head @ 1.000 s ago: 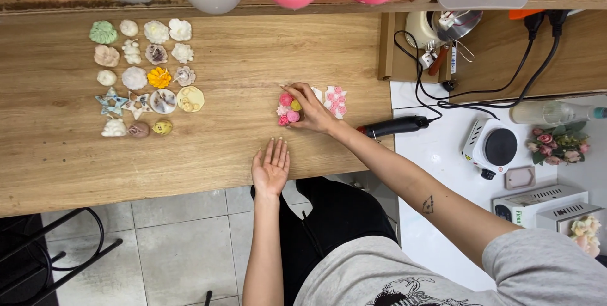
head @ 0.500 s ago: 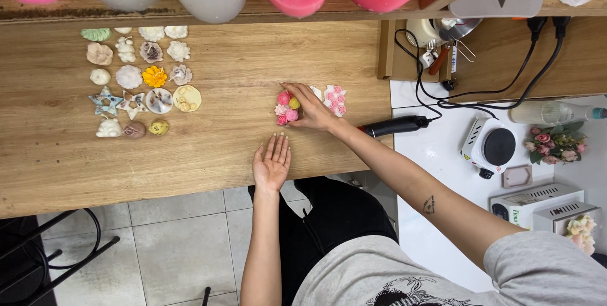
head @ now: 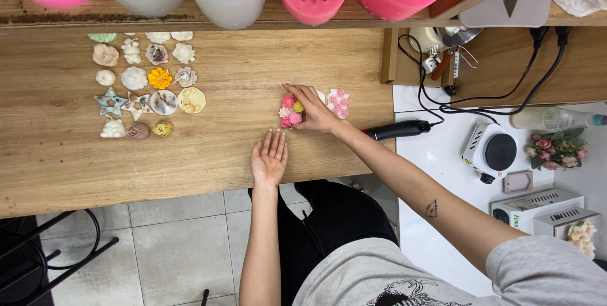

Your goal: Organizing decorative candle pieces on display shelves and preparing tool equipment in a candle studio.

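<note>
Since the earlier frames, neither hand has changed place on the tabletop (head: 208, 160); only the view has shifted slightly, so the rows of small cast pieces (head: 142, 85) sit a little higher in the picture.

The right hand (head: 314, 111) reaches across from the right side, forearm extended and nearly straight, palm down. Its fingers are curled around the right side of a small pink-and-yellow flower cluster (head: 290, 110), with the fingertips in contact and the cluster resting on the wood. Whether the cluster is lifted at all cannot be told.

A second pink-and-white flower piece (head: 338, 102) lies just beside the right hand, on its far side from the cluster.

The left hand (head: 269, 157) lies flat on the tabletop near the front edge, palm down, fingers straight and close together, pointing toward the cluster. It holds nothing and is near the cluster but apart from it.

A black handheld tool (head: 397, 130) lies at the tabletop's right edge, just under the right forearm.
</note>
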